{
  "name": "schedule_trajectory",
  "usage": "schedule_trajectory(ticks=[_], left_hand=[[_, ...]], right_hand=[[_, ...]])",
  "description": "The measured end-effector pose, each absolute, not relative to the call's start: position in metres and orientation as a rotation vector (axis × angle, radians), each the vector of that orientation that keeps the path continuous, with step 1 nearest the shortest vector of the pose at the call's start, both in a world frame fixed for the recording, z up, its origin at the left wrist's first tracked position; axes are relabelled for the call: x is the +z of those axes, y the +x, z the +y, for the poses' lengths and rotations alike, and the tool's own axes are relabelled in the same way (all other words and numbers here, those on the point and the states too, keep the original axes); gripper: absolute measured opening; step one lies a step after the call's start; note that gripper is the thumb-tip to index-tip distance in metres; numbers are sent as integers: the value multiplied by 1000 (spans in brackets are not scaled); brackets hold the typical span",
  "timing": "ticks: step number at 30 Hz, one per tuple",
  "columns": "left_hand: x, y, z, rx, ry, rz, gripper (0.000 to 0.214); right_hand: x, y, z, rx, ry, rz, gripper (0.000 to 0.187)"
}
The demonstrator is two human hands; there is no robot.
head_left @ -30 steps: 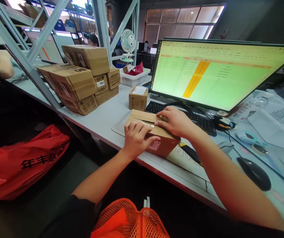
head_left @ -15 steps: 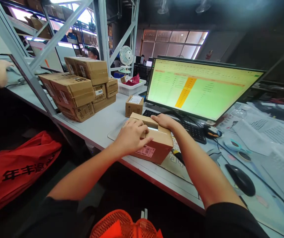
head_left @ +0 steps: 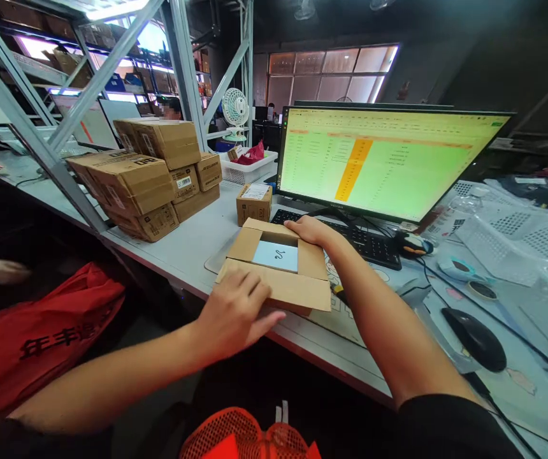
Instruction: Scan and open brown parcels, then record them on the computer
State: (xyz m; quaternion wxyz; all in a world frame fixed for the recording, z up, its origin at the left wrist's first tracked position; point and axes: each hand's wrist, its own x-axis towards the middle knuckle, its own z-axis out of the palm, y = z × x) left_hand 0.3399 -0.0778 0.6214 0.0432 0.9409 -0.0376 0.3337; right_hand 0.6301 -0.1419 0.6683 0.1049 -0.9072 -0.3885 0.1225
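Observation:
A small cardboard box (head_left: pixel 255 285) sits on the near edge of the table with its near flap folded out towards me. Inside its opening shows a pale blue item (head_left: pixel 276 255) with a dark squiggle on top. My left hand (head_left: pixel 236 309) lies with its fingers on the near flap, its thumb stretched away to the side. At the far right corner, my right hand (head_left: pixel 310 231) grips the box's upper edge, its fingertips partly hidden. A utility knife (head_left: pixel 339 293), yellow and black, is partly covered by my right forearm.
Stacked cartons (head_left: pixel 144 182) stand at the left beside a metal post. A smaller carton (head_left: pixel 253 203) is behind the box. Beyond are a keyboard (head_left: pixel 369 247) and a monitor (head_left: pixel 389 166). A mouse (head_left: pixel 475 338) lies right. A co-worker's hand (head_left: pixel 4 271) shows at far left.
The box's near flap has swung open towards me, baring the blue item. My left hand has moved down and nearer with it. My right hand stays on the box's far corner.

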Motion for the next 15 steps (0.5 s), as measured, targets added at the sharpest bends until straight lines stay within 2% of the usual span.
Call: schedule_trajectory(ticks=[4, 8, 12, 15], left_hand=[[674, 381, -34, 550, 2785, -159, 30], [713, 441, -13, 50, 2928, -152, 53], [717, 461, -21, -65, 2999, -202, 46], [712, 459, -21, -101, 3036, -240, 49]], right_hand=[[671, 627, -142, 349, -2680, -1154, 62], [675, 621, -145, 307, -2686, -1176, 60], [675, 619, -149, 284, -2646, -1173, 59], [672, 622, -150, 283, -2608, -1130, 54]])
